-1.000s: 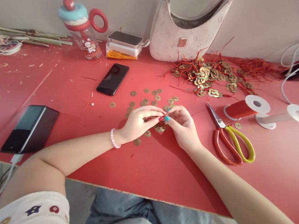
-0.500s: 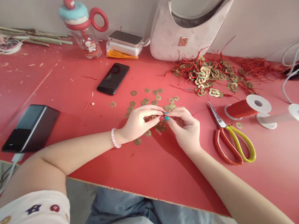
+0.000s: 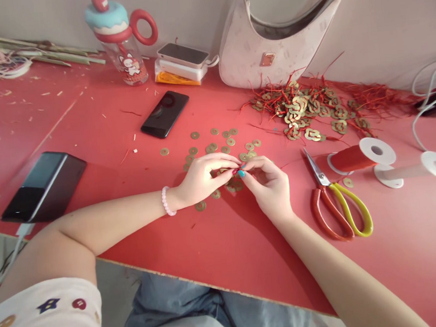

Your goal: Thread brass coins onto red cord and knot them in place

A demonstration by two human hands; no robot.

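My left hand (image 3: 204,177), with a pink bead bracelet at the wrist, is closed in a pinch above a scatter of brass coins with center holes (image 3: 211,148). Fingertip to fingertip with it, my right hand (image 3: 269,184) also pinches. Whatever lies between the fingertips is too small and covered to make out. A thin red thread shows between my right hand and the spool of red thread (image 3: 353,158). Red-and-yellow-handled scissors (image 3: 323,179) lie partly spread to the right of my right hand.
Behind is a pile of coins tied with red cord (image 3: 304,107), in front of a pale handbag (image 3: 270,57). A white spool (image 3: 413,169) lies at right. Further left are a black phone (image 3: 165,114), a drinking cup (image 3: 126,54), stacked devices (image 3: 182,62) and a propped dark device with a cable (image 3: 44,186).
My right hand has shifted very slightly left, its thumb and finger closer to my left fingertips. The left hand and the things on the table stay put.
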